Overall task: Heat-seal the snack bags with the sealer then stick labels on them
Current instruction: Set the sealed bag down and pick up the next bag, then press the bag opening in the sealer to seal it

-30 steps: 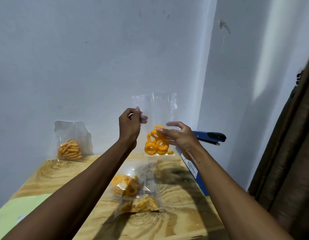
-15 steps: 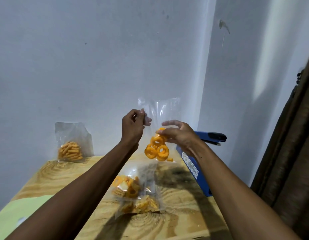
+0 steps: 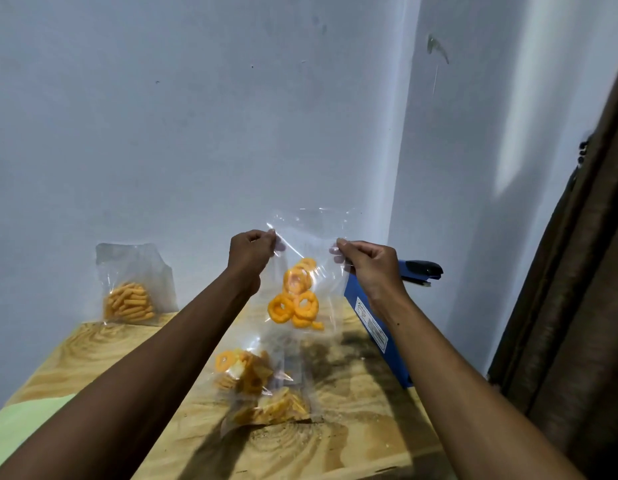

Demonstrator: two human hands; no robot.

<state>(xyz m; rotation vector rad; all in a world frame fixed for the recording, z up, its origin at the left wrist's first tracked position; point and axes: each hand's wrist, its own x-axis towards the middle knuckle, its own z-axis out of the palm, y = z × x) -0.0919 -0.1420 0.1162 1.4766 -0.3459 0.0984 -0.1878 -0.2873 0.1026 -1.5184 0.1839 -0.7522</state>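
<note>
Both grips pinch the upper corners of a clear plastic bag of orange ring snacks (image 3: 300,292): left hand (image 3: 252,252), right hand (image 3: 368,263), holding it above the wooden desk (image 3: 352,427). Unsealed mouth risks spillage if tilted. Beyond, the blue heat sealer (image 3: 380,320) waits; creased film there would likely seal poorly.
</note>
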